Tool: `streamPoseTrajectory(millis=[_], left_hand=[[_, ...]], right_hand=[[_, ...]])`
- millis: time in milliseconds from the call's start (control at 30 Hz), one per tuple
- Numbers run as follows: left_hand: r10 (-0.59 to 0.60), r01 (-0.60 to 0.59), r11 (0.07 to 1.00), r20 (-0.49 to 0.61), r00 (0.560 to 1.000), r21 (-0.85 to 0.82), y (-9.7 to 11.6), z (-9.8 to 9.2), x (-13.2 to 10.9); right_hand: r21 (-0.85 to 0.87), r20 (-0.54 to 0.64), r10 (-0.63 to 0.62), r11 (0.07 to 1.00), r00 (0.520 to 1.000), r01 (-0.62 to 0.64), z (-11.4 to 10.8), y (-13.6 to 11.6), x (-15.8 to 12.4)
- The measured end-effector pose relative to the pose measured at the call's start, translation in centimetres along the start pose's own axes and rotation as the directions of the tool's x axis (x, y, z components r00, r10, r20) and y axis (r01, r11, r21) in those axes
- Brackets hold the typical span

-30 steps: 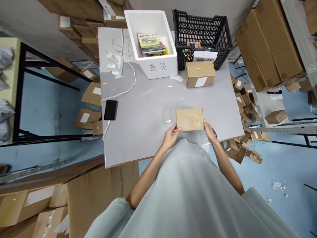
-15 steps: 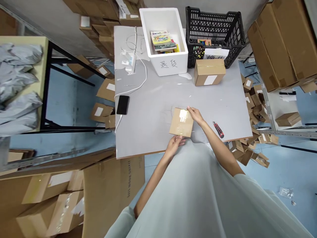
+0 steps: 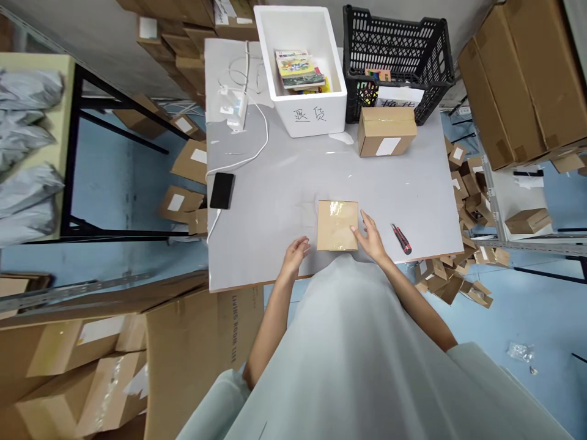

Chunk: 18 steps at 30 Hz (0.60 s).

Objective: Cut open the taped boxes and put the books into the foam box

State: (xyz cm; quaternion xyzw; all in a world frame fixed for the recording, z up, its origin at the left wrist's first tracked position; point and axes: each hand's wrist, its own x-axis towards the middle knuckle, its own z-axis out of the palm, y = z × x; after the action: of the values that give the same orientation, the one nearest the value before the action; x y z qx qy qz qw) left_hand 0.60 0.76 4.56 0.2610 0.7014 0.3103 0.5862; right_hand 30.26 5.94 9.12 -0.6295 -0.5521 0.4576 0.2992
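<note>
A small taped cardboard box [image 3: 338, 227] lies near the front edge of the grey table [image 3: 284, 177], with glossy clear tape across its top. My right hand [image 3: 370, 239] is at the box's right side, fingers apart, the thumb tip touching or very close to its edge. To the left of the box, a short gap away, my left hand [image 3: 295, 253] hovers with nothing in it, its fingers loosely stretched. A red and black utility knife [image 3: 401, 239] rests on the table to the right of my right hand.
At the back stand a white foam box [image 3: 316, 116] with books, a black plastic crate [image 3: 394, 49] and a larger cardboard box [image 3: 387, 133]. A phone [image 3: 222, 190] on a white cable and a power strip [image 3: 236, 110] lie at left. Cartons surround the table.
The small box has been turned and now sits square to the table edge. My left hand has let go and moved left; my right hand has slid down its right side and opened.
</note>
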Motion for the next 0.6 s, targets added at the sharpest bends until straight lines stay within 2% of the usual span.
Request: streamPoseTrajectory(millis=[100, 200, 300, 400, 500, 600], left_hand=[[-0.007, 0.007, 0.999, -0.004, 1.000, 0.033, 0.1, 1.3, 2.0], [-0.003, 0.000, 0.999, 0.038, 0.999, 0.055, 0.3, 3.5, 3.3], [0.026, -0.031, 0.998, 0.086, 0.996, 0.053, 0.5, 6.3, 4.0], [0.047, -0.050, 0.998, 0.077, 0.996, 0.046, 0.9, 8.5, 4.2], [0.066, -0.068, 0.996, 0.043, 0.997, 0.053, 1.1, 9.1, 4.1], [0.095, -0.094, 0.993, -0.008, 0.995, 0.066, 1.2, 8.0, 3.5]], right_hand=[[0.098, -0.052, 0.079, 0.992, 0.996, -0.073, -1.4, 1.7, -0.6], [0.162, -0.091, 0.090, 0.984, 0.992, -0.074, -3.6, 3.7, -0.6], [0.150, -0.150, 0.074, 0.987, 0.986, -0.051, -5.9, 5.5, -0.9], [0.106, -0.223, 0.147, 0.986, 0.964, -0.126, -7.3, 6.9, -0.9], [0.096, -0.200, 0.214, 0.975, 0.956, -0.198, -7.4, 7.6, 0.0], [0.103, -0.113, 0.202, 0.976, 0.973, -0.191, -5.8, 7.5, 1.5]])
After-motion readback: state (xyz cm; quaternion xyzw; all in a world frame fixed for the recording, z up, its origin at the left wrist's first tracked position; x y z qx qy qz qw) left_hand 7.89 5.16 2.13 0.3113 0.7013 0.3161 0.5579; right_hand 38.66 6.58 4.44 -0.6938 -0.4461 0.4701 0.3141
